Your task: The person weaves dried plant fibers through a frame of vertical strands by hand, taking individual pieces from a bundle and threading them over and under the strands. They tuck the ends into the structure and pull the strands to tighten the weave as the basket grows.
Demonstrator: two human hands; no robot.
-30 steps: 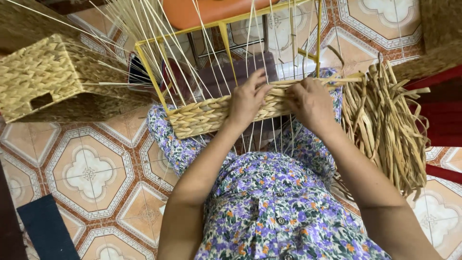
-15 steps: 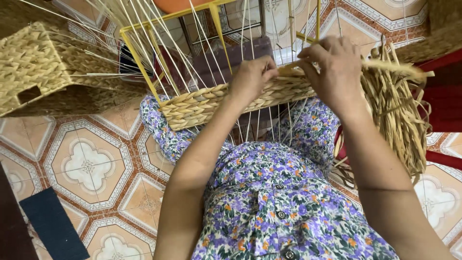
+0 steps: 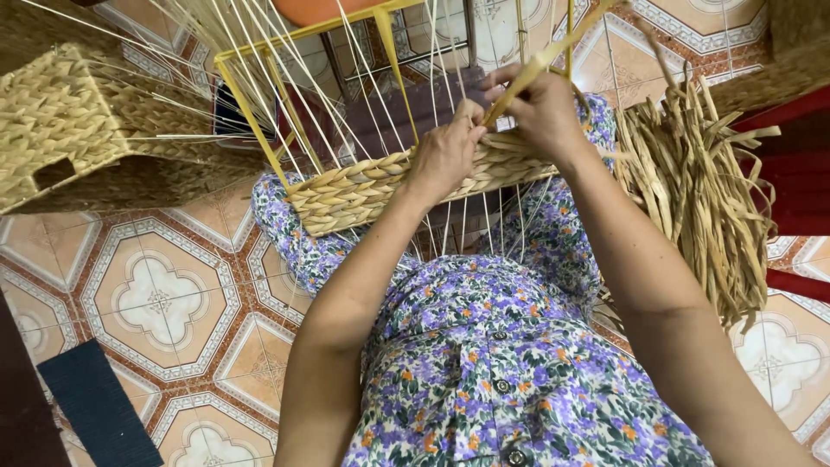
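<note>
Your right hand (image 3: 543,108) is the one doing the work here: fingers pinched shut on a flat straw strand (image 3: 536,69) just above the woven band (image 3: 363,192). The strand's long axis runs up and to the right from that band, away from you. Your left hand (image 3: 445,156) sits curled against the band's top edge, touching the weave, just left of the pinch.

The person wears a short-sleeved floral dress (image 3: 510,380), purple, blue, green and orange blooms on a pale ground, with small dark buttons down the front at lower centre; both forearms are bare, without rings or bracelets
</note>
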